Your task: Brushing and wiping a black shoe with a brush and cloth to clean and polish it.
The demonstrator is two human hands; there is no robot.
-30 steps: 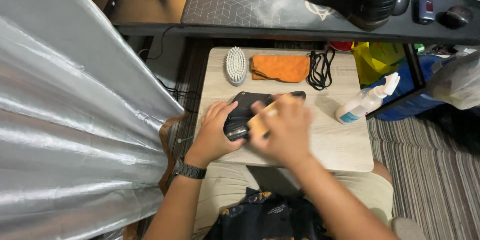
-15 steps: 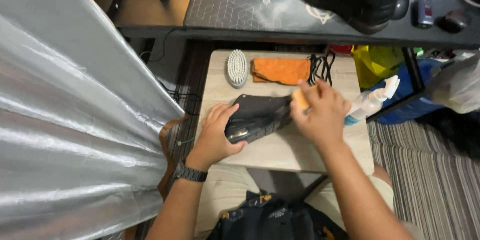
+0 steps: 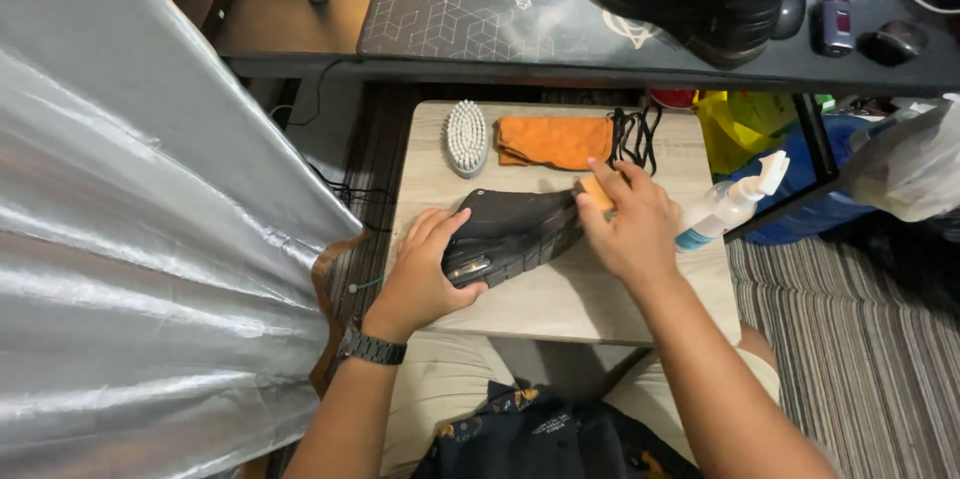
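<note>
Steadying the black shoe point(image 3: 515, 232) on its side at the centre of the small bench point(image 3: 590, 294), our left hand point(image 3: 425, 269) clamps the heel so it cannot slide, while our right hand point(image 3: 630, 224) pinches an orange sponge point(image 3: 597, 192) against the toe end.
</note>
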